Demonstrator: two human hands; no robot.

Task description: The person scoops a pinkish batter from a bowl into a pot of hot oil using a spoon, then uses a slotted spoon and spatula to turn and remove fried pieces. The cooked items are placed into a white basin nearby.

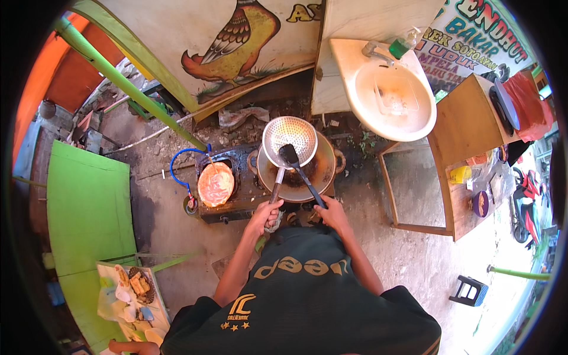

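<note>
My left hand (266, 217) grips the handle of a perforated metal strainer (290, 131), whose bowl hangs over a large two-handled wok (326, 173). In my right hand (332, 214) is a black slotted-looking spatula (309, 183); its blade overlaps the lower part of the strainer bowl. Brown residue or liquid darkens the wok's middle, partly hidden by both tools. The wok rests on the right side of a dark gas stove (235, 206). On the left burner sits a smaller orange-toned pan (216, 185) with a utensil in it.
A blue gas hose (172, 165) curls beside the stove. A washbasin (428, 126) juts out at the upper right, near a wooden cabinet (461, 120). At lower left, a table holds a basket of food (141, 286); another person's hand (128, 347) is below it. A plastic stool (470, 290) stands right.
</note>
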